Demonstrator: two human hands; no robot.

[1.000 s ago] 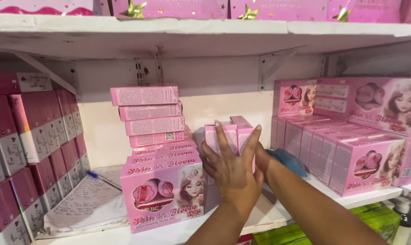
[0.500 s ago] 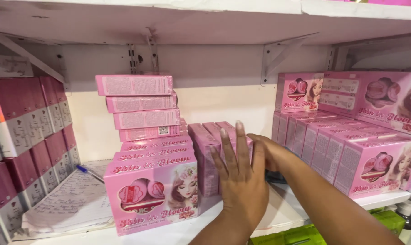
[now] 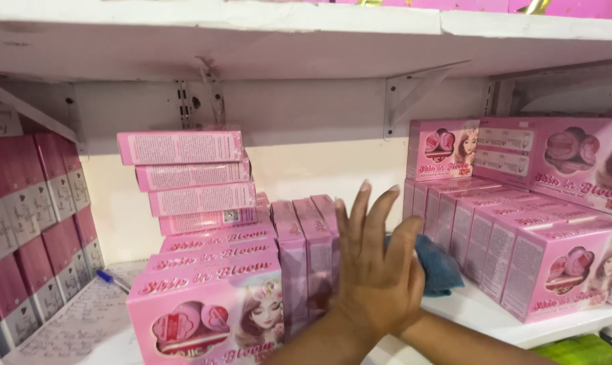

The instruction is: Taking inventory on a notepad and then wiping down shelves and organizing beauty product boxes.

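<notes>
My left hand [image 3: 377, 277] is open with its fingers spread upward, its palm flat against the side of three slim pink boxes [image 3: 306, 250] standing upright on the white shelf [image 3: 495, 314]. These boxes stand right beside a row of wide pink boxes with a girl's face and round jars printed on the front [image 3: 204, 304]. My right hand is mostly hidden behind the left. Only its wrist [image 3: 417, 321] shows, and a bunched blue cloth [image 3: 438, 267] sticks out from it, just above the shelf.
Four flat pink boxes [image 3: 191, 182] are stacked crookedly on the row at left. More pink boxes [image 3: 522, 250] fill the shelf's right side. Dark pink boxes [image 3: 35, 203] line the far left, beside handwritten paper [image 3: 69, 324] with a blue pen [image 3: 113, 279]. Green boxes [image 3: 576, 351] lie below.
The upright pink boxes have slid left until they stand against the printed row. My left hand followed them, and my right hand with the cloth dropped behind it. The view shifted rightward.
</notes>
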